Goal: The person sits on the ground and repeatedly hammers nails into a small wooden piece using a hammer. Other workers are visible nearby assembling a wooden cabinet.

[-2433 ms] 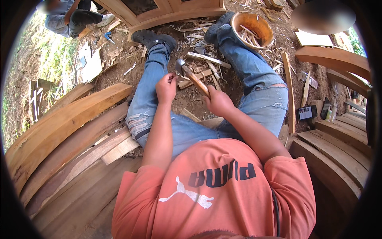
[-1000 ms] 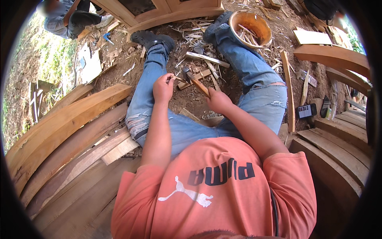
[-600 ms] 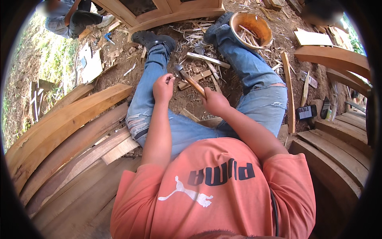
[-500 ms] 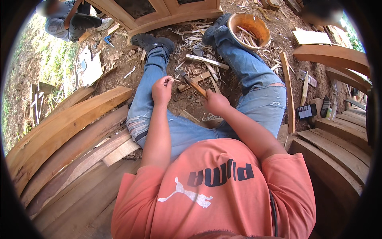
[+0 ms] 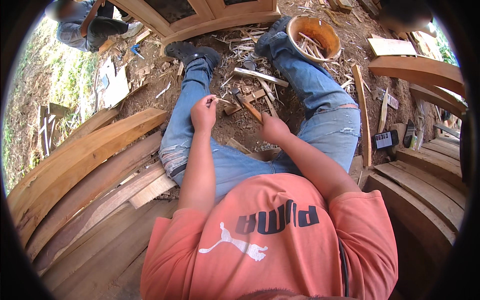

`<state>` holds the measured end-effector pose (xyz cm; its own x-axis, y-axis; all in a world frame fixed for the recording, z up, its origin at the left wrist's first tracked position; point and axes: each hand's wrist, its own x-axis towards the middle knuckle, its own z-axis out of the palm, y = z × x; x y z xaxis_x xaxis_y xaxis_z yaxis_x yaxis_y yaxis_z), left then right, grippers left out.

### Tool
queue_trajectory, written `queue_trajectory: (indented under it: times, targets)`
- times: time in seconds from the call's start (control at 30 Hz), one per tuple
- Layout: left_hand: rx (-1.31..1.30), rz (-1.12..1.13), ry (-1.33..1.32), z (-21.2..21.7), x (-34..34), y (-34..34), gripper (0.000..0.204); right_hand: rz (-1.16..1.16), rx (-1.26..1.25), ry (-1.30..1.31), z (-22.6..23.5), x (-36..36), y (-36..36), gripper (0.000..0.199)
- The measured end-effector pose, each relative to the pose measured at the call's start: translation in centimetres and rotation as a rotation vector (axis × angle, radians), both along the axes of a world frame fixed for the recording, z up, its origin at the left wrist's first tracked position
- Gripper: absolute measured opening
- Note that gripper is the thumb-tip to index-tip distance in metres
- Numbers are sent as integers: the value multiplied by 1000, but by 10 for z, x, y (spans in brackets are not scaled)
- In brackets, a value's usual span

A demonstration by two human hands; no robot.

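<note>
My left hand point(image 5: 203, 115), above my left thigh, is closed in a pinch on a thin pale wooden stick point(image 5: 223, 101). The stick points right from my fingertips, and its far end is too small to make out well. My right hand point(image 5: 274, 129) grips a hammer point(image 5: 251, 109) by its wooden handle. The dark hammer head point(image 5: 236, 93) sits just right of the stick, apart from it. Below both, wood offcuts point(image 5: 244, 102) and shavings lie on the dirt between my legs.
An orange-brown bucket point(image 5: 330, 37) of wood sticks stands beside my right foot. Curved timbers point(image 5: 90, 145) lie at left, stacked planks point(image 5: 425, 185) at right near a phone point(image 5: 385, 140). A wooden panelled frame point(image 5: 200, 20) stands ahead. A person point(image 5: 82, 27) sits far left.
The hammer head has shifted a little to the right, away from the stick, with my right hand moving slightly right. My left hand has hardly moved.
</note>
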<state>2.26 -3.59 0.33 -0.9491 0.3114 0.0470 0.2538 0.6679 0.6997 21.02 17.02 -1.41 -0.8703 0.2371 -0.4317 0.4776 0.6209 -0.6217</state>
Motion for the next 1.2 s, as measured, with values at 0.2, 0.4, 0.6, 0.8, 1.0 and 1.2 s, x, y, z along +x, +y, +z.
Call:
queue_trajectory:
  times: [0.2, 0.4, 0.6, 0.8, 1.0, 1.2]
  targets:
    - [-45, 4, 21, 3, 1, 7, 22, -49, -67, 164, 39, -9, 1, 29]
    - [-5, 3, -24, 5, 3, 3, 22, 18, 16, -85, -3, 2, 0, 30]
    - [-36, 9, 29, -1, 1, 7, 22, -65, -76, 77, 42, -11, 6, 30]
    - [-40, 31, 35, -5, 2, 5, 22, 5, -41, -82, 1, -1, -1, 30]
    - [-18, 44, 21, -4, 6, 11, 20, -193, -119, 109, 13, -15, 10, 32]
    - [-18, -113, 21, 5, 4, 8, 18, -46, -94, 74, -2, -12, 9, 31]
